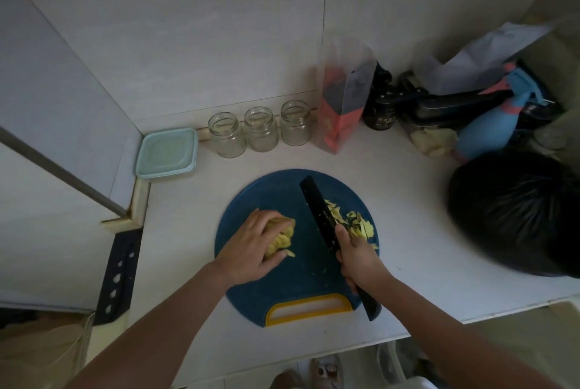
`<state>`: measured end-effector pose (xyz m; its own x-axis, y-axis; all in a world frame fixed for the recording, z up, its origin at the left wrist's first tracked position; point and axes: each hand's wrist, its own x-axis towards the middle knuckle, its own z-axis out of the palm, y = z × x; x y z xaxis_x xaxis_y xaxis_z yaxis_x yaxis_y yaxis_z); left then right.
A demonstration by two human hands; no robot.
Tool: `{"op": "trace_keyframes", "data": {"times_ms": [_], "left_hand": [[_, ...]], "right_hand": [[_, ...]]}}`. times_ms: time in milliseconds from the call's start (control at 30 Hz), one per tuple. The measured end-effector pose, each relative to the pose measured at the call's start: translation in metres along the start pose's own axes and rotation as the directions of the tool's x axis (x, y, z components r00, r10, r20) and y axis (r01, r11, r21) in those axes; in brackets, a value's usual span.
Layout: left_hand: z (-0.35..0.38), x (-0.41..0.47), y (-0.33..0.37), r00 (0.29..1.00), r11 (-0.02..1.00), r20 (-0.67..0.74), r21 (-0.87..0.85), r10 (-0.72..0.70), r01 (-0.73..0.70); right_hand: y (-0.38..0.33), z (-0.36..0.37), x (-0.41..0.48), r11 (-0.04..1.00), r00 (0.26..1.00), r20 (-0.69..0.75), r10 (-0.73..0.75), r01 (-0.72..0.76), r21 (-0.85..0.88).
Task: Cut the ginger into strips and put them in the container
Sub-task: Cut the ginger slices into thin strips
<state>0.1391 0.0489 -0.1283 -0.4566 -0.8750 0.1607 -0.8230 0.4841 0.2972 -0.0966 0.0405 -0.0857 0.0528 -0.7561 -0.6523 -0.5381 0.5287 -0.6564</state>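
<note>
Three glass jars [261, 129] stand open in a row behind the cutting board [273, 194], against the wall, and the lidded pale-blue container [168, 152] sits at the board's far left, in the corner, well apart from the work. On the left half of the board the left hand [251, 247] curls its fingers over the ginger [281, 236], holding the partly sliced piece down. The right hand [357, 258] is wrapped round the handle of a black knife [320, 213], whose blade slants across the middle of the board, between the ginger and a loose heap of cut strips [361, 225] on the board's right side. To the right of the board bulges a black bag [514, 216]. Behind the board's right side stand a tall clear packet [342, 100], a dark jar [383, 112] and a blue spray bottle [489, 131]. Left of the board, a second dark knife [117, 272] lies at the counter's edge.
</note>
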Motion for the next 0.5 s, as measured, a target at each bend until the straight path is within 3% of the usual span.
{"op": "trace_keyframes", "data": {"times_ms": [233, 400, 500], "left_hand": [[0.005, 0.001, -0.009, 0.998, 0.999, 0.065, -0.031, 0.025, -0.023], [0.009, 0.001, 0.001, 0.998, 0.997, -0.022, -0.050, -0.058, 0.057], [0.012, -0.007, 0.005, 0.973, 0.981, -0.122, -0.028, -0.194, 0.192]], "right_hand": [[0.001, 0.000, -0.001, 0.999, 1.000, 0.002, -0.029, 0.029, 0.021], [0.002, -0.001, -0.006, 0.998, 0.999, 0.000, -0.051, 0.051, 0.030], [0.004, -0.002, -0.007, 0.998, 0.998, 0.008, -0.061, 0.061, 0.020]]}}
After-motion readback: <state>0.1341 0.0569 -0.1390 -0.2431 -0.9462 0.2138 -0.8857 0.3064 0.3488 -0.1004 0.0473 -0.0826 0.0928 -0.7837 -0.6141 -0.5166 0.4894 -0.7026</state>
